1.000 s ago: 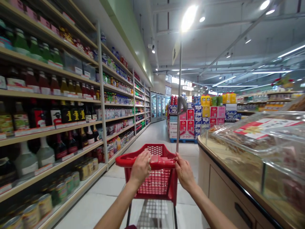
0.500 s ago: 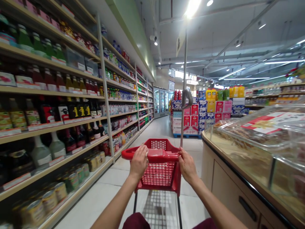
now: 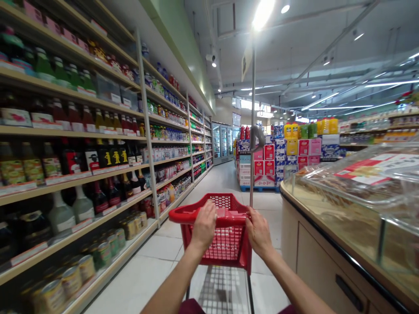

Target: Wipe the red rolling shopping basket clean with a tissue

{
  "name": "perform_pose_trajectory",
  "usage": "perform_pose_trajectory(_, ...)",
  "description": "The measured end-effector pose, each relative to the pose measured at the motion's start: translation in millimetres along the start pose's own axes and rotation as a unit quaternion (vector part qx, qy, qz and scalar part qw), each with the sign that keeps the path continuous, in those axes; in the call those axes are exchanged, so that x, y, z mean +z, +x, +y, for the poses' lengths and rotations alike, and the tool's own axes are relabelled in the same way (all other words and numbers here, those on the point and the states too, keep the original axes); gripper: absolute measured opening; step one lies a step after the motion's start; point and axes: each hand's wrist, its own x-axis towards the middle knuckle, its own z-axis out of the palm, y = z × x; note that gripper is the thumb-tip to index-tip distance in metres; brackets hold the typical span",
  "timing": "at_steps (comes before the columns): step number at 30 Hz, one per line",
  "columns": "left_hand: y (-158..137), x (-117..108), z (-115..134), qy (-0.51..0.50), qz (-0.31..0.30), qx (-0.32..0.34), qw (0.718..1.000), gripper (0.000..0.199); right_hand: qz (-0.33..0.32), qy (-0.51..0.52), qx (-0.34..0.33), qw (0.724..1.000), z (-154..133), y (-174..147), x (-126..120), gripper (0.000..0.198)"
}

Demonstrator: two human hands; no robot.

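Observation:
A red plastic shopping cart (image 3: 225, 246) stands straight in front of me, its handle bar running across near my body. My left hand (image 3: 204, 224) lies over the middle of the handle, fingers closed together and bent over it, slightly blurred. At the right end of the handle, my right hand (image 3: 260, 231) is wrapped around the bar. Beside that hand a thin metal pole (image 3: 252, 174) rises from the cart, with a grey hook-like fitting (image 3: 257, 138) partway up. Parts of the handle are hidden under my fingers.
Tall shelves (image 3: 75, 174) with bottles and cans line the left side. A wooden counter (image 3: 314, 244) with clear packaged food trays (image 3: 369, 170) borders the right. Ahead stand stacked drink cartons (image 3: 263, 168) on a blue pallet, with glass-door fridges (image 3: 221, 138) farther back. Pale tiled floor (image 3: 212, 179) runs between.
My left hand has shifted right along the handle toward its middle. My right hand keeps its place on the bar. The view has turned slightly, and the cart sits a little lower in it.

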Motion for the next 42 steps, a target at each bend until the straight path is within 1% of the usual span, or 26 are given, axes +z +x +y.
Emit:
perform_pose_trajectory(2,6.3,10.3,24.2,-0.032,-0.02,0.061,0.997,0.034,-0.015,-0.016,-0.02,1.0,2.3,0.0,-2.7,0.04)
perform_pose_trajectory(3,7.4,12.8,29.5,-0.042,-0.028,0.084,0.995,0.035,-0.026,-0.025,-0.032,0.999,4.0,0.3,-5.3,0.04)
perform_pose_trajectory(5,1.8,9.8,18.8,-0.044,-0.036,0.094,0.994,0.037,-0.045,-0.04,-0.044,0.997,6.4,1.5,-11.2,0.04)
perform_pose_trajectory(7,-11.0,-1.2,-13.6,-0.026,-0.026,0.053,0.998,0.038,-0.049,-0.047,-0.035,0.997,5.5,3.6,-15.5,0.039)
perform_pose_trajectory(8,-17.3,-7.2,-30.6,-0.008,-0.002,0.0,1.0,0.038,-0.046,-0.049,-0.025,0.997,3.5,5.0,-16.3,0.039)
perform_pose_trajectory(9,-21.9,-11.9,-43.3,0.009,0.02,-0.044,0.999,0.037,-0.041,-0.048,-0.016,0.998,0.6,6.8,-16.4,0.039)
perform_pose_trajectory(10,-23.8,-14.3,-49.1,0.014,0.025,-0.065,0.997,0.037,-0.038,-0.044,-0.011,0.998,-2.9,8.9,-15.7,0.039)
perform_pose_trajectory(11,-22.7,-13.6,-46.4,0.01,0.022,-0.071,0.997,0.036,-0.038,-0.036,-0.011,0.999,-6.4,11.1,-14.6,0.04)
perform_pose_trajectory(12,-18.5,-9.8,-35.8,-0.002,0.009,-0.06,0.998,0.036,-0.041,-0.025,-0.016,0.999,-9.7,13.4,-13.3,0.04)
perform_pose_trajectory(15,4.6,11.1,19.6,-0.043,-0.039,0.033,0.998,0.036,-0.048,0.013,-0.018,0.999,-14.2,18.9,-11.4,0.041)
perform_pose_trajectory(17,16.6,19.9,43.5,-0.054,-0.047,0.071,0.995,0.035,-0.055,0.029,-0.008,0.998,-12.9,20.3,-12.9,0.04)
perform_pose_trajectory(18,18.5,20.3,44.2,-0.054,-0.047,0.079,0.994,0.035,-0.062,0.037,-0.006,0.997,-11.9,20.1,-14.0,0.04)
perform_pose_trajectory(19,17.7,18.3,37.1,-0.052,-0.044,0.079,0.995,0.034,-0.069,0.044,-0.008,0.997,-11.3,19.5,-15.0,0.04)
perform_pose_trajectory(21,11.5,10.2,6.9,-0.04,-0.034,0.057,0.997,0.033,-0.071,0.058,-0.009,0.996,-12.2,17.2,-15.6,0.039)
perform_pose_trajectory(23,6.5,2.7,-23.7,-0.02,-0.007,-0.014,1.0,0.03,-0.059,0.07,-0.002,0.996,-15.9,14.7,-13.6,0.039)
perform_pose_trajectory(24,6.2,1.4,-31.2,-0.013,0.001,-0.047,0.999,0.029,-0.053,0.075,0.002,0.996,-18.1,13.7,-11.9,0.039)
perform_pose_trajectory(26,10.3,5.6,-23.6,-0.015,-0.001,-0.052,0.999,0.03,-0.043,0.084,0.006,0.996,-21.2,12.6,-8.9,0.04)
perform_pose_trajectory(27,13.8,10.9,-10.2,-0.022,-0.009,-0.025,0.999,0.03,-0.041,0.088,0.006,0.995,-21.4,12.4,-8.1,0.04)
perform_pose_trajectory(29,21.0,23.0,22.1,-0.04,-0.021,0.062,0.997,0.031,-0.045,0.094,0.005,0.995,-18.6,13.0,-9.0,0.04)
perform_pose_trajectory(31,24.2,30.2,40.8,-0.047,-0.017,0.103,0.993,0.032,-0.055,0.091,0.002,0.994,-13.4,14.2,-12.6,0.04)
perform_pose_trajectory(32,23.6,30.3,39.8,-0.049,-0.013,0.107,0.993,0.032,-0.057,0.087,-0.001,0.995,-10.9,14.6,-14.6,0.041)
perform_pose_trajectory(34,19.7,23.9,19.3,-0.05,-0.007,0.077,0.996,0.032,-0.055,0.076,-0.005,0.996,-8.4,14.8,-17.4,0.04)
perform_pose_trajectory(37,17.0,9.9,-16.9,-0.025,0.003,-0.051,0.998,0.03,-0.037,0.066,-0.001,0.997,-12.6,12.9,-15.4,0.04)
perform_pose_trajectory(39,19.5,8.4,-13.6,-0.015,-0.004,-0.089,0.996,0.031,-0.026,0.061,-0.004,0.998,-18.3,10.7,-11.4,0.041)
perform_pose_trajectory(40,21.2,11.2,-2.5,-0.025,-0.019,-0.06,0.998,0.031,-0.023,0.057,-0.012,0.998,-20.7,9.7,-9.6,0.041)
perform_pose_trajectory(42,23.7,20.4,26.5,-0.057,-0.04,0.035,0.997,0.03,-0.032,0.051,-0.032,0.998,-22.8,8.5,-7.7,0.041)
